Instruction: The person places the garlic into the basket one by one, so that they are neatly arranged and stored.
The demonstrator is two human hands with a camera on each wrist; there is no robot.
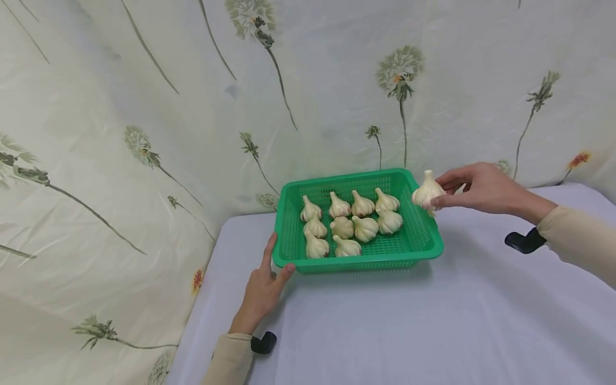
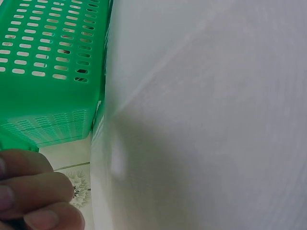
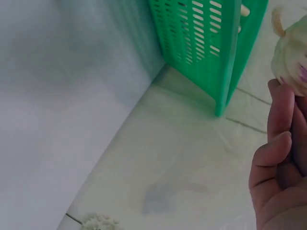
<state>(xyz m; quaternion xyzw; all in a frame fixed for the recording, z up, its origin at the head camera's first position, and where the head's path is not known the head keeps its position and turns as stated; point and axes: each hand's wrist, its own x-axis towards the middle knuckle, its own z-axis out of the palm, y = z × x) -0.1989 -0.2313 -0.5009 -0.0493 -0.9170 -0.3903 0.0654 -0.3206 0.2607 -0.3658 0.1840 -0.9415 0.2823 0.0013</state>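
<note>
My right hand (image 1: 486,190) pinches a garlic bulb (image 1: 428,191) between thumb and fingers, its neck pointing up, at the right rim of a green plastic basket (image 1: 356,262). In the right wrist view part of that bulb (image 3: 290,60) shows above the fingers (image 3: 280,112). Several more garlic bulbs (image 1: 366,229) lie in the basket, mostly in its left and middle parts. At the basket's near left corner is my left hand (image 1: 262,291), index finger straight along the left side and thumb at the front rim. Its other fingers (image 2: 38,189) look bent in the left wrist view.
A white cloth (image 1: 375,326) covers the table under the basket. Behind and to the left hangs a pale curtain (image 1: 327,96) printed with dandelions, close to the basket's far side. A black wrist device (image 1: 524,241) sticks out below the right sleeve.
</note>
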